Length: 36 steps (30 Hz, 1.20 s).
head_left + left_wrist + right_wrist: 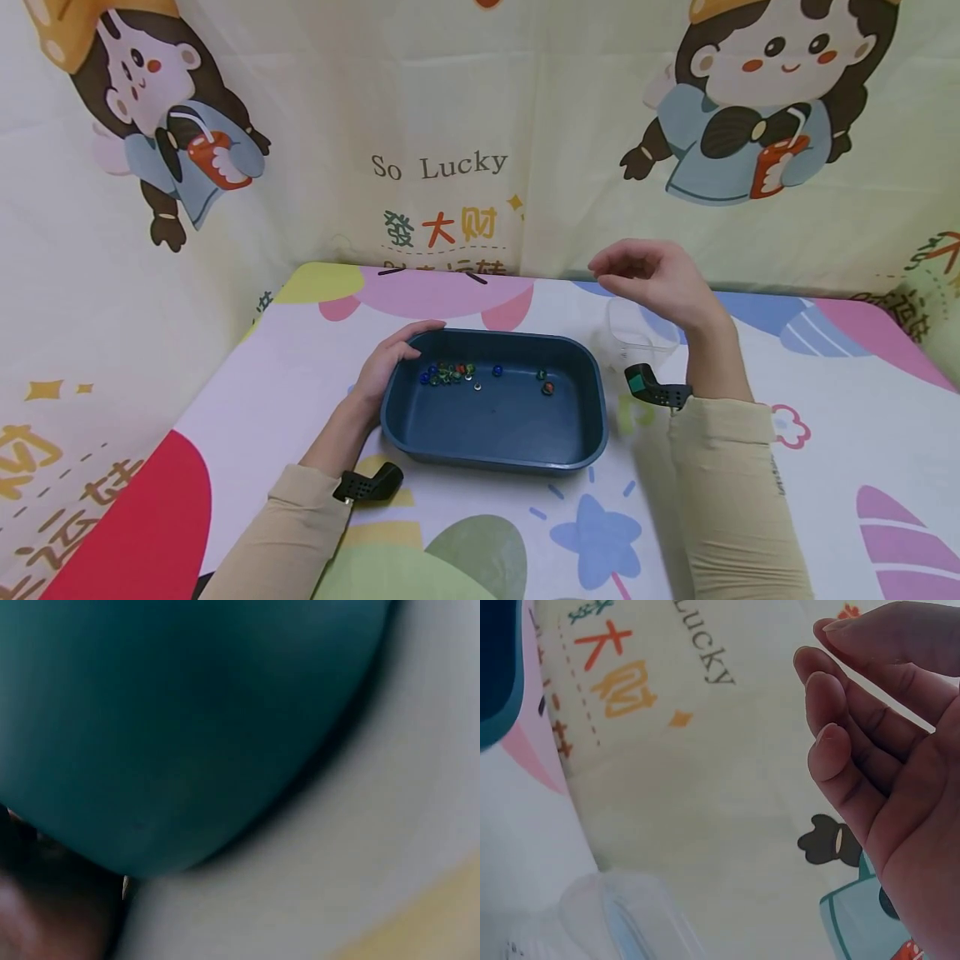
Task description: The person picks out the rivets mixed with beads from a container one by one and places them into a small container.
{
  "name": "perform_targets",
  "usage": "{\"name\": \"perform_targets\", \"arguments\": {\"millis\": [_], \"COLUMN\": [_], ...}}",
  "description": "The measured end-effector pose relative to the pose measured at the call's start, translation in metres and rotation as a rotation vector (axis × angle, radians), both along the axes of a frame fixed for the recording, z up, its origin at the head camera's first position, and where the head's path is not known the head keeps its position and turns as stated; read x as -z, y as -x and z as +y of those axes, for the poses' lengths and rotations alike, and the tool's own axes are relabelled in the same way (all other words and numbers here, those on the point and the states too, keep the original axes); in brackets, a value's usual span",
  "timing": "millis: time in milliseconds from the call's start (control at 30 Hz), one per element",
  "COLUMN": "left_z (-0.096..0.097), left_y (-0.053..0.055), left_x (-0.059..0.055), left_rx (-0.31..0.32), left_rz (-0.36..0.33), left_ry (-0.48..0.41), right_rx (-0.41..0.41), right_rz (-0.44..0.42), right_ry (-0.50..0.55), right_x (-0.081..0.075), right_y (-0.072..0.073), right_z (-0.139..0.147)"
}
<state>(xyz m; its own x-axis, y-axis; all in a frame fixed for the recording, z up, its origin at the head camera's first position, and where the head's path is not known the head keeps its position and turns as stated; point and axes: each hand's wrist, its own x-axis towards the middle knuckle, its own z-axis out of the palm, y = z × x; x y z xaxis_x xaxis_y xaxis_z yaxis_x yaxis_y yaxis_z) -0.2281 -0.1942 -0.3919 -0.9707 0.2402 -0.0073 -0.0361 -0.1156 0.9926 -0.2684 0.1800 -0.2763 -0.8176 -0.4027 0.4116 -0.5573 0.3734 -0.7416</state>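
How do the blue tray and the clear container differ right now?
The blue tray is opaque; the clear container is see-through. The tray is larger than the container. The left hand grips the tray; the container is not held. Both sit on the table.

One left hand [384, 364], one right hand [654, 279], two sleeves [731, 483] and two wrist cameras [371, 483] are showing. One tub [487, 433] and one clear box [637, 342] are standing on one table [262, 417]. Three coloured marbles [497, 371] are lying outside a cluster [442, 373] too tight for counting. Two cartoon figures [750, 125] are appearing behind.
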Motion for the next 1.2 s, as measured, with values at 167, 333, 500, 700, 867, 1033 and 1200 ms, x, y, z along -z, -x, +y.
{"name": "perform_targets", "arguments": {"millis": [167, 333, 500, 700, 867, 1033, 1200], "left_z": [0.000, 0.000, 0.000, 0.002, 0.002, 0.002, 0.002], "left_y": [0.000, 0.000, 0.000, -0.001, 0.000, 0.000, 0.000], "left_x": [0.001, 0.000, 0.001, 0.000, -0.001, 0.000, 0.000], "left_rx": [0.012, 0.036, 0.031, 0.033, 0.034, 0.046, 0.059], "left_rz": [0.008, 0.017, 0.014, 0.015, 0.035, 0.041, 0.038], "left_ry": [0.005, 0.012, 0.018, -0.002, 0.007, 0.002, -0.015], "right_rx": [-0.044, -0.094, -0.207, -0.331, -0.377, -0.406, -0.431], "right_rz": [0.023, 0.046, 0.038, 0.046, 0.059, 0.064, 0.031], "right_ry": [0.033, 0.043, 0.058, 0.087, 0.112, 0.130, 0.136], "right_x": [-0.005, -0.009, -0.008, -0.007, -0.008, -0.006, -0.001], "right_y": [-0.001, 0.000, 0.002, 0.001, 0.000, 0.000, 0.000], "right_z": [-0.010, -0.025, -0.042, -0.061, -0.071, -0.080, -0.091]}}
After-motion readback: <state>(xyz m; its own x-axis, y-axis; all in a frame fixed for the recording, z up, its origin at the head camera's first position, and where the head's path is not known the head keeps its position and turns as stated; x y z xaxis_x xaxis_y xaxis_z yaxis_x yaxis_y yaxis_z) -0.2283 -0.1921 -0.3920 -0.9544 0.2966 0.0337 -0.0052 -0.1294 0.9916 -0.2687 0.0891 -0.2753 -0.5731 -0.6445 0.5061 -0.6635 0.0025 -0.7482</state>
